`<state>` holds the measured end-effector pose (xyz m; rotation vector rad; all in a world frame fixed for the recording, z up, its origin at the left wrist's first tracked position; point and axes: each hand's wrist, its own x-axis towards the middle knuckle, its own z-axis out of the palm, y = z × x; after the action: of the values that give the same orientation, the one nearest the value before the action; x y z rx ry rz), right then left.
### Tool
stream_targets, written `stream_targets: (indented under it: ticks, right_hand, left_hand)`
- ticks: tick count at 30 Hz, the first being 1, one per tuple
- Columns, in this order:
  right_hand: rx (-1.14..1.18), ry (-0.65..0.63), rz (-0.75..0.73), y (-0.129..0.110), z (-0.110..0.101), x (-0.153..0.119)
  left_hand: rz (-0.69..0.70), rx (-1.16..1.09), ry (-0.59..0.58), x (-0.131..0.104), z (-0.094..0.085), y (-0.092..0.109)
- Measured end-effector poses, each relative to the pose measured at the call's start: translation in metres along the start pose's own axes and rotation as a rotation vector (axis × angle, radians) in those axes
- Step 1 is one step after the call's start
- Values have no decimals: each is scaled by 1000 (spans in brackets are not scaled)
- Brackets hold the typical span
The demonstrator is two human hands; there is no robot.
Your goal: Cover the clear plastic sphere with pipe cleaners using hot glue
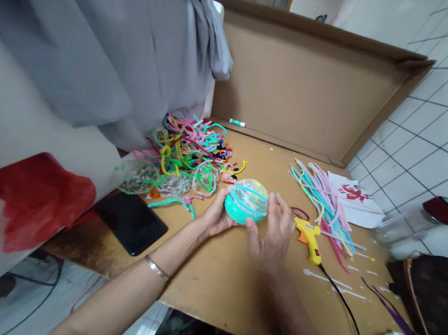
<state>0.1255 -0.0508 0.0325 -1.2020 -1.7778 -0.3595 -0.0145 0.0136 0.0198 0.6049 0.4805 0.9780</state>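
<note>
A round clear ball (249, 196), its lower part turquoise and fuzzy, rests in my left hand (217, 217), which cups it from the left and below. Light-blue pipe cleaner (245, 192) strips run across the clear side. At the ball's right edge is my right hand (275, 231), fingers bent and thumb near the lower rim. A small turquoise tip (277, 192) pokes out above its fingertips, seemingly the end of a pipe cleaner; most of it is hidden. Just right of that hand lies a yellow glue gun (310, 240).
Tangled pipe cleaners (185, 143) and clear round pieces (175, 184) lie left, near a black tablet (131, 223). Straight pipe cleaners (326, 200), a lidded bottle (417, 224) and a brown bag (434, 303) are right. The glue gun's black cord (348, 311) crosses the table; cardboard (299, 82) stands behind.
</note>
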Motion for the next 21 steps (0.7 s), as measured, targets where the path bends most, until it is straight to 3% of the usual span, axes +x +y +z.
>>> stream_targets:
  ticks: [16,21]
  right_hand:
    - [-239,-168,-41,-6,12,-7]
    - [-108,-148,-39,-7,10,-6]
  left_hand:
    - [184,151,112,1,0,-27]
    - [222,107,85,2,4,-23]
